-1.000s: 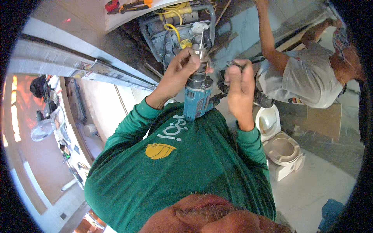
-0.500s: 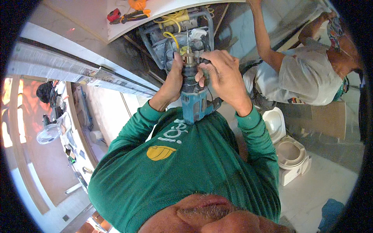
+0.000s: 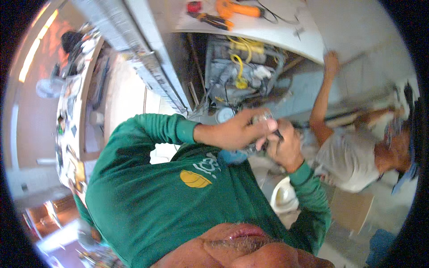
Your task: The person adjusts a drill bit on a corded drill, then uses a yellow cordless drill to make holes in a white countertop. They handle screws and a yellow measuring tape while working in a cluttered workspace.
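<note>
The power drill (image 3: 234, 156) lies directly in front of the wearer's chest, its teal housing showing below the left hand (image 3: 237, 131) and close against the green shirt (image 3: 192, 210). Its long axis, as far as the partly covered body reveals it, runs obliquely from the shirt outward and to the right, toward the metallic front end (image 3: 262, 117) at the left fingers. The left hand is the nearer of the two: it crosses over the tool from the left, its fingers curled closed about the front end, the thumb laid along the near side. The right hand (image 3: 289, 145) stands just to the right of that end, its fingers bent in around a small dark piece (image 3: 279, 135); blur and overlap prevent one from telling whether this piece touches the drill. Beyond the hands, well apart from them, a grey-framed machine with a yellow cable (image 3: 237, 64) sits below a white tabletop (image 3: 286, 35), which bears an orange tool (image 3: 241, 9) and dark-handled pliers (image 3: 214, 20). To the right, a co-worker in a pale shirt (image 3: 351, 156) extends an arm toward the tabletop's edge.
</note>
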### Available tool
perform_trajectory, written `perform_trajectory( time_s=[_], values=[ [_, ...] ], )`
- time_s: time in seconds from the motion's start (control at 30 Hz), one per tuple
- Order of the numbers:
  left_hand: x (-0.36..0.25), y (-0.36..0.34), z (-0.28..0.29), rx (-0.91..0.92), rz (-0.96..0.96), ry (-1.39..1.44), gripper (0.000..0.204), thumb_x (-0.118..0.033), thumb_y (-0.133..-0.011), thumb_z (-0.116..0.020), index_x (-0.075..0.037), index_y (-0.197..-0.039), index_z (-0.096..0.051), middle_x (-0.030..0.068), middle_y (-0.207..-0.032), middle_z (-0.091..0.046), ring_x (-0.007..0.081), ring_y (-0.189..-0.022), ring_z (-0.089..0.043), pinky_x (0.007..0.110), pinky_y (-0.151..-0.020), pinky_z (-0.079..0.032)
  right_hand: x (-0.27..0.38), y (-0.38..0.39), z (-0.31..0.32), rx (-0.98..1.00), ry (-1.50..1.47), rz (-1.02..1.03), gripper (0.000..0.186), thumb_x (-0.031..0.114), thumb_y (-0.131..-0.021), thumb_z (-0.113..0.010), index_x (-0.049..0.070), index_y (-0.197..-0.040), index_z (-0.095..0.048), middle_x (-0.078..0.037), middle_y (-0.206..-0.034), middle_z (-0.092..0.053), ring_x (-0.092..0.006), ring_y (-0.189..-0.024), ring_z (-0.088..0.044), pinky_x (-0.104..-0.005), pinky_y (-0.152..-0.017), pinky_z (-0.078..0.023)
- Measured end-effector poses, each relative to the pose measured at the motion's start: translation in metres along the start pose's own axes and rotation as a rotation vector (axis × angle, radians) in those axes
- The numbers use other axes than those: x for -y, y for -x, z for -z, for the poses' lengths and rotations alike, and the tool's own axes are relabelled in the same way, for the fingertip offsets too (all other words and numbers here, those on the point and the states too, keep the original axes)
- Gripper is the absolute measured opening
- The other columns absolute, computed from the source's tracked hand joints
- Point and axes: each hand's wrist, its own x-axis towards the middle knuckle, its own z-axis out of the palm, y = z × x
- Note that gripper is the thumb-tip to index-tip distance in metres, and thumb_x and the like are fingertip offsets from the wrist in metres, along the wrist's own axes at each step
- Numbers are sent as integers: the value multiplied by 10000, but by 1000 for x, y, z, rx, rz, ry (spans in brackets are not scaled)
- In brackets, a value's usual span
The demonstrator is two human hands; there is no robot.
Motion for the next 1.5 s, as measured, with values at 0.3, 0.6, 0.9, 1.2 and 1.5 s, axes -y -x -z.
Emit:
perform_trajectory(
  time_s=[0.3, 0.6, 0.9, 1.2, 1.5],
  values=[
    [-10, 7, 3, -259, 17, -3, 453, -469, -1073, -534, -22, -1044, -600, 23, -752, -619, 83, -662, -566, 289, -598, -482, 34, -14, -37, -284, -320, -245, 172, 181, -1057, -548, 39, -987, -481, -68, -673, -607, -163, -577, -656, -345, -552, -518],
    [-5, 6, 10, -305, 8, -40, 523, -479, -1053, -553, 37, -1119, -605, 134, -845, -654, 189, -851, -625, 372, -749, -528, 68, -36, -46, -493, -318, -426, 274, 295, -1083, -547, 46, -983, -496, -19, -735, -549, -106, -595, -505, -287, -546, -417],
    [0, 2, 25, -283, -20, -37, 440, -421, -1110, -452, -12, -1050, -602, 15, -930, -576, 117, -860, -521, 316, -758, -471, 72, -37, -58, -510, -452, -620, 330, 344, -1089, -553, 20, -1040, -511, -67, -855, -613, -124, -716, -573, -317, -620, -493],
    [23, -4, 60, -257, 179, 202, 610, -574, -1110, -290, -39, -1012, -566, 72, -818, -618, 190, -674, -669, 317, -671, -541, 99, -12, -55, -437, -452, -834, 307, 312, -1080, -542, 5, -1083, -548, -163, -890, -638, -264, -805, -643, -382, -738, -505],
    [43, -16, 64, -162, 234, 337, 948, -822, -938, -231, -10, -1337, -515, 86, -896, -672, 222, -785, -736, 353, -754, -614, 18, -29, -40, -391, -358, -444, 180, 135, -998, -600, 6, -1118, -631, -198, -1004, -685, -410, -924, -658, -440, -829, -524]
  ],
)
